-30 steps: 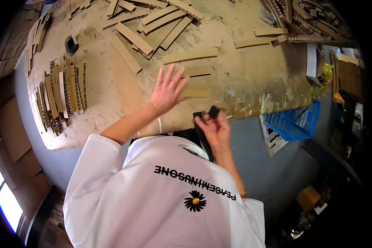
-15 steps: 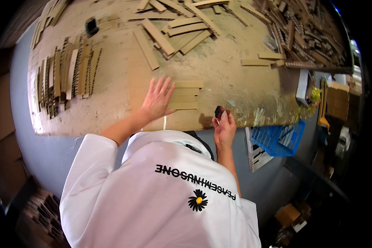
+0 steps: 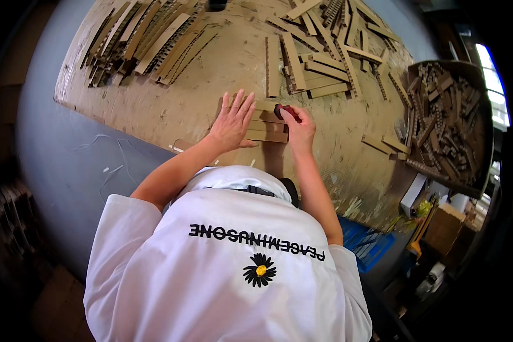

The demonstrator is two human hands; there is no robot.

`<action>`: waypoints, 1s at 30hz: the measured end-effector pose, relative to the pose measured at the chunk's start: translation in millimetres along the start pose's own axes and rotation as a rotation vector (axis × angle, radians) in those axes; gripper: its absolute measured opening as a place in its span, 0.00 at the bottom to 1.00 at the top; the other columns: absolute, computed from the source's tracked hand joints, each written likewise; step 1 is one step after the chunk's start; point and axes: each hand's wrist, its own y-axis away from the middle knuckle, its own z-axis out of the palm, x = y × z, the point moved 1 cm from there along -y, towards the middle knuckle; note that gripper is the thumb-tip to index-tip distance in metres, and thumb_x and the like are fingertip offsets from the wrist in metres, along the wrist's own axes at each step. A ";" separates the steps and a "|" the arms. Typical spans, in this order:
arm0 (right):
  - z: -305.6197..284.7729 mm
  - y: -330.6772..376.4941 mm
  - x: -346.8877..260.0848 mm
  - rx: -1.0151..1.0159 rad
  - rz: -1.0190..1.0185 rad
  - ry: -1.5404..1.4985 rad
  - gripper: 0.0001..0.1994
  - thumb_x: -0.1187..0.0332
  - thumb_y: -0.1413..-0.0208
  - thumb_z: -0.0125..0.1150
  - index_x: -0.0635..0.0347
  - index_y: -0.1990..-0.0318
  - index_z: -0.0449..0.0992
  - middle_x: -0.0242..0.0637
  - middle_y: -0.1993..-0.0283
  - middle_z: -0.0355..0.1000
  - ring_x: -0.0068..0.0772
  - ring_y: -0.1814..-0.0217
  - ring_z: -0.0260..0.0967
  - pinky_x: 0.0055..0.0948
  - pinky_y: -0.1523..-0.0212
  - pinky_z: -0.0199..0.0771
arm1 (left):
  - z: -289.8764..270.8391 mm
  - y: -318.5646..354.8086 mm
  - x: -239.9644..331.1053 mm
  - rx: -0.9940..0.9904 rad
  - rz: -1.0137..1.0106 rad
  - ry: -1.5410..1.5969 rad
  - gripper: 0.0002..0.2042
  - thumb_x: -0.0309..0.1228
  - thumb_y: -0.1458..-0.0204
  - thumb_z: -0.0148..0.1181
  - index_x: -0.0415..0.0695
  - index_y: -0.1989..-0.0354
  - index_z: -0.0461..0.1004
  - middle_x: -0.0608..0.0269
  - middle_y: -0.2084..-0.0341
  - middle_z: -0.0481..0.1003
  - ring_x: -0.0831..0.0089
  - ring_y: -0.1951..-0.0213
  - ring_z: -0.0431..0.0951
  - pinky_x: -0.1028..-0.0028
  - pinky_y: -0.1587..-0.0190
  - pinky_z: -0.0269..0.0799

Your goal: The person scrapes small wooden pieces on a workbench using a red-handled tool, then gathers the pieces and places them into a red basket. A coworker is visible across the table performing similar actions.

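Note:
My left hand (image 3: 232,124) lies flat with its fingers spread on the left part of a few tan cardboard strips (image 3: 266,136), laid side by side in front of me. Pinched in my right hand (image 3: 302,134) is a small dark red and black object (image 3: 288,112), whose exact kind I cannot make out. It is held over the right end of those strips, close to the fingertips of my left hand. Whether it touches the cardboard is hidden by my fingers.
Stacked cardboard strips (image 3: 164,45) stand in a row at the far left of the worktable (image 3: 233,57). Behind my hands lies a loose heap of strips (image 3: 325,74). A bin (image 3: 487,148) full of cardboard pieces is at the right, with a blue basket (image 3: 366,244) below the table edge.
My right hand has moved from the table's near edge up and left to the strips, carrying the dark red object. My left hand stays flat on them. The whole view has turned.

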 end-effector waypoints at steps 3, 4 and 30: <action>3.2 -13.3 -1.9 -0.071 -0.232 0.285 0.06 0.74 0.46 0.75 0.64 0.61 0.86 0.34 0.64 0.77 0.28 0.62 0.75 0.28 0.59 0.75 | 5.9 7.5 0.6 -0.004 -0.028 0.005 0.55 0.70 0.51 0.63 0.36 0.25 0.61 0.46 0.21 0.49 0.43 0.20 0.43 0.34 0.23 0.38; 5.7 -16.1 -4.0 -0.103 -0.257 0.332 0.06 0.74 0.47 0.76 0.63 0.62 0.86 0.35 0.64 0.77 0.30 0.63 0.75 0.28 0.59 0.75 | 7.7 8.6 0.3 -0.008 -0.028 0.011 0.55 0.70 0.51 0.62 0.36 0.25 0.61 0.46 0.21 0.49 0.43 0.20 0.44 0.34 0.23 0.39; 19.7 -34.8 -0.3 -0.255 -0.571 0.704 0.06 0.64 0.51 0.77 0.47 0.67 0.85 0.25 0.67 0.75 0.35 0.63 0.75 0.38 0.60 0.65 | 14.0 8.4 -6.5 0.027 -0.006 0.073 0.53 0.68 0.51 0.63 0.35 0.27 0.64 0.44 0.21 0.49 0.42 0.20 0.43 0.34 0.24 0.40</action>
